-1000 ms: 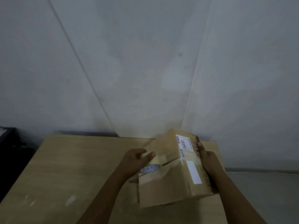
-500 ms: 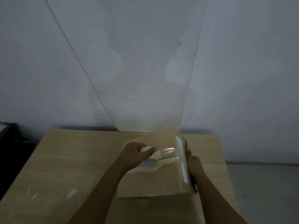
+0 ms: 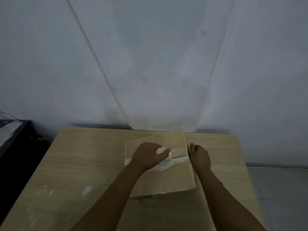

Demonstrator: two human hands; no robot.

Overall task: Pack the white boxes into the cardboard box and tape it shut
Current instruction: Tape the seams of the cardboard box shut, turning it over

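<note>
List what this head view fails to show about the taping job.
- White boxes: none visible; the closed cardboard box would hide any inside.
- Tape roll: mostly covered by the left hand.
- Box's right side: pressed by the right hand, facing away from the camera.
- Tape along the seam: dim light and blur hide where it ends.

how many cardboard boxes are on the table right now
1. The cardboard box lies closed on the wooden table, toward its right side, between the left hand holding the tape roll and the right hand. None appears hidden.
</note>
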